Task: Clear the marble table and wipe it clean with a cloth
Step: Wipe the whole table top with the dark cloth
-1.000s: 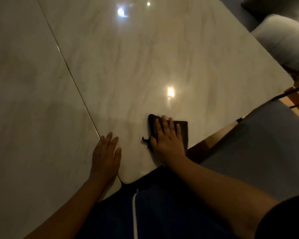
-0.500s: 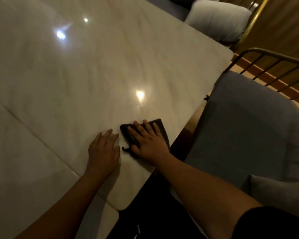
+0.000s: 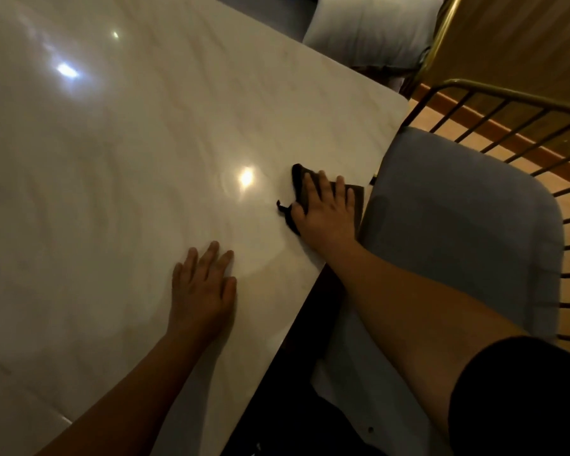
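Legible text, labels, brands, numbers, signs: none. Surfaces checked: pale marble tabletop (image 3: 129,199), dark cloth (image 3: 298,179), grey chair seat (image 3: 458,218), light pillow (image 3: 369,28). No readable marking shows on any of them; the lighting is dim and the picture is soft.

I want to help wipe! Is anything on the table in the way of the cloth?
Nothing visible is. The right hand presses flat on the dark cloth near the right edge of the marble table, and the marble ahead shows only light reflections. The left hand rests flat nearer the person, apart from the cloth.
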